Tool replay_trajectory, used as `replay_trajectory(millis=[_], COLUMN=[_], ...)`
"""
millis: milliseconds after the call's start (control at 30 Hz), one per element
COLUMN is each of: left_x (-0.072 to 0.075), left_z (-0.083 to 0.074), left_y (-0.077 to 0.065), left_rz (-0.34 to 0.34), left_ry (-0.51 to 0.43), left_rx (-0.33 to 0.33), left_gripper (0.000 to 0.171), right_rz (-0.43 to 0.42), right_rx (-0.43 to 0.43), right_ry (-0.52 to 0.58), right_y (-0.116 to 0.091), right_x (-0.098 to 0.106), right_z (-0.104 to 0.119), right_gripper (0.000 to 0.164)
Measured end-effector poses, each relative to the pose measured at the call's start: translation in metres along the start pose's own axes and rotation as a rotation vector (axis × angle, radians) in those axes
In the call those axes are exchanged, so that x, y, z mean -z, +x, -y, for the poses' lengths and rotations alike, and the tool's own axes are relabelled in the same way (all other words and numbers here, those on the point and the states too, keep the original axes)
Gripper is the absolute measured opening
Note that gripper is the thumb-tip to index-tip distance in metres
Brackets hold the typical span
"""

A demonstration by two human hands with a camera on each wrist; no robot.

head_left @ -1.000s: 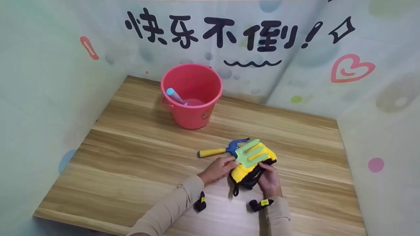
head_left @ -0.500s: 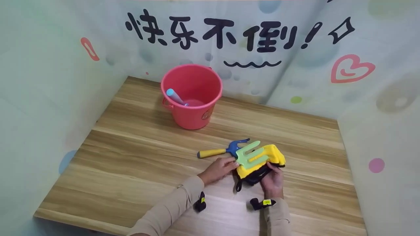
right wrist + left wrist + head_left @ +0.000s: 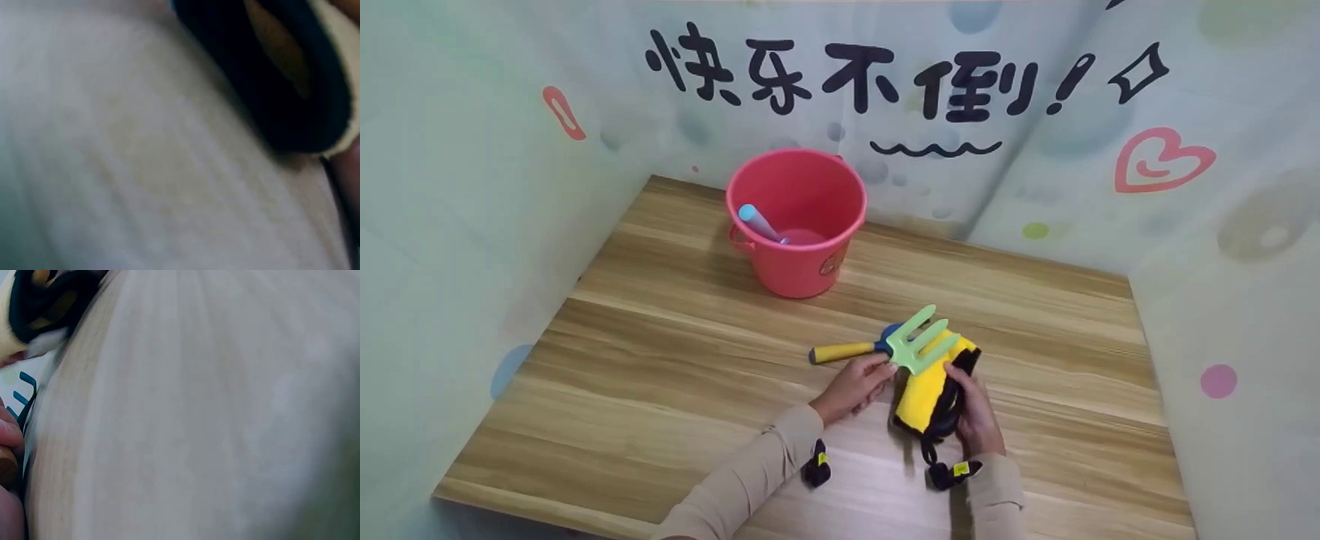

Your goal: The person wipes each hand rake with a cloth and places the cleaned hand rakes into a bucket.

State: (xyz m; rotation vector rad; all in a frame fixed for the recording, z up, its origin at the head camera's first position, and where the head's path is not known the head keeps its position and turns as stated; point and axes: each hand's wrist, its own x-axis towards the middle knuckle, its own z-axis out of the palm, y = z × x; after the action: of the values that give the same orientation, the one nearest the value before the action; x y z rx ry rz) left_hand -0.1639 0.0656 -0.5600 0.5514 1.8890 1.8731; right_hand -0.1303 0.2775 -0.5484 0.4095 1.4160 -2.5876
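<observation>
Clock read with 12 straight away from me. My left hand (image 3: 851, 390) pinches the neck of a pale green three-tined garden fork (image 3: 906, 352); thumb on top, tines raised toward 1 to 2 o'clock. My right hand (image 3: 976, 405), at 4 o'clock of the fork, holds a folded yellow cloth (image 3: 919, 405) with black trim, thumb over its face, the other fingers mostly hidden. The cloth runs long toward 1 o'clock; its black loop (image 3: 930, 452) hangs at the near end. Tines overlap the cloth's far part in the head view; cannot tell if they touch.

A hand cultivator (image 3: 844, 352) lies on the bench (image 3: 660, 360), yellow handle toward 9 o'clock, blue head partly covered by the fork.

Pink bucket (image 3: 791, 274) stands upright at 10 to 11 o'clock from the fork. Inside it, a pale blue handle (image 3: 761, 223) tilts to the rim's 8 to 9 o'clock side; its lower end is hard to make out.

Wrist views blurred: left shows the cloth at 10 to 11 o'clock; right shows its dark edge at 1 o'clock.
</observation>
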Motion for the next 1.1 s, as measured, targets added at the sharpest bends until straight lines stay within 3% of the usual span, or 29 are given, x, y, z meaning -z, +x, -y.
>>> replay_trajectory(millis=[133,233,333,467,600,733,900,1100], left_x=[0.0,0.0,0.0,0.0,-0.002,-0.003,-0.002,-0.001], left_z=[0.0,-0.001,0.0,0.001,-0.001,-0.014,-0.027,-0.003], left_y=[0.0,0.0,-0.001,-0.001,-0.002,-0.006,-0.011,-0.001], left_rz=[-0.006,0.003,0.025,0.047,0.055,0.066,0.068,0.06], left_ry=[0.025,0.044,0.07,0.119,0.164,0.181,0.18,0.222], left_rx=[0.002,0.004,-0.005,-0.009,-0.007,-0.029,-0.041,-0.03], left_gripper=[0.036,0.037,0.04,0.043,0.04,0.033,0.03,0.03], right_rz=[0.005,0.048,0.047,0.053,0.13,0.207,0.225,0.28], right_rx=[-0.103,-0.171,-0.192,-0.197,-0.143,-0.077,-0.042,0.01], right_ry=[-0.289,-0.371,-0.378,-0.282,-0.128,-0.024,0.115,0.286], right_y=[0.003,0.004,0.004,0.002,0.002,0.002,0.002,0.001], right_x=[-0.006,-0.008,-0.007,-0.003,0.002,0.007,0.009,0.014], right_z=[0.002,0.004,0.006,0.007,0.007,0.007,0.008,0.007], right_gripper=[0.014,0.019,0.019,0.018,0.026,0.038,0.04,0.037])
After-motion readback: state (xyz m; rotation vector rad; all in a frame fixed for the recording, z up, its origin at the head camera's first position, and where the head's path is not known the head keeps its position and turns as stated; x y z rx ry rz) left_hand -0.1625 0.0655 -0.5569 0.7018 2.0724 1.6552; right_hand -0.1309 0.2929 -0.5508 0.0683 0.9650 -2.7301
